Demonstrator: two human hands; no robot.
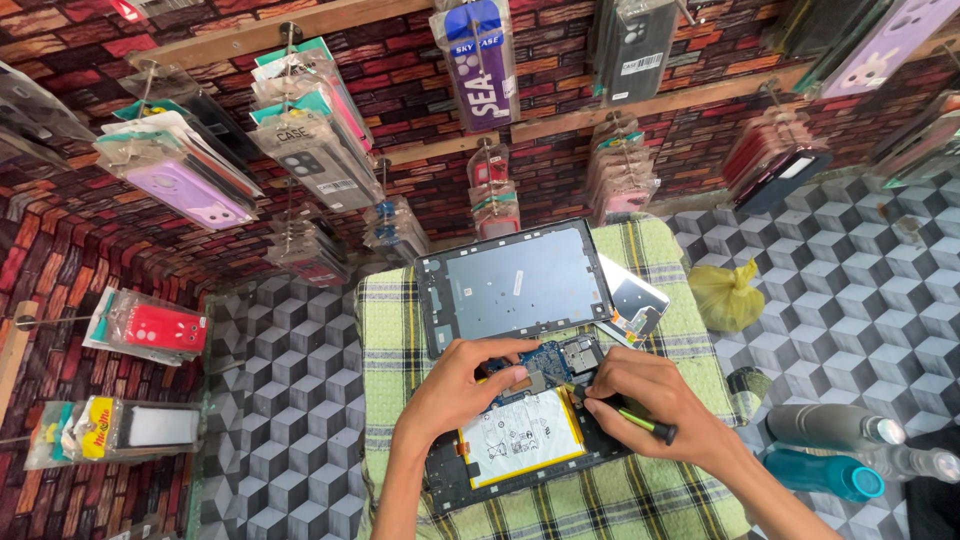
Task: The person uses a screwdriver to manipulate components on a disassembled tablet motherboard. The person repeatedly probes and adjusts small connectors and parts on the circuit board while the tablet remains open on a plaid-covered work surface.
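An opened tablet [520, 445] lies on a green checked cloth [620, 500], with its white battery [520, 436] and blue circuit board [545, 365] exposed. My left hand [458, 385] rests on the board's left part, fingers pressing it. My right hand [650, 400] holds a small screwdriver [640, 422] with a black and green handle, its tip on the board near the battery's upper right corner. The tablet's detached grey back panel [515, 285] lies just beyond, and a smaller silver part [635, 305] rests to its right.
A yellow plastic bag [728, 295] sits right of the cloth. Grey and teal bottles [835, 450] lie at the lower right. Packaged phone cases [310, 140] hang on hooks across a brick-patterned wall, and more cases [150, 330] hang on the left.
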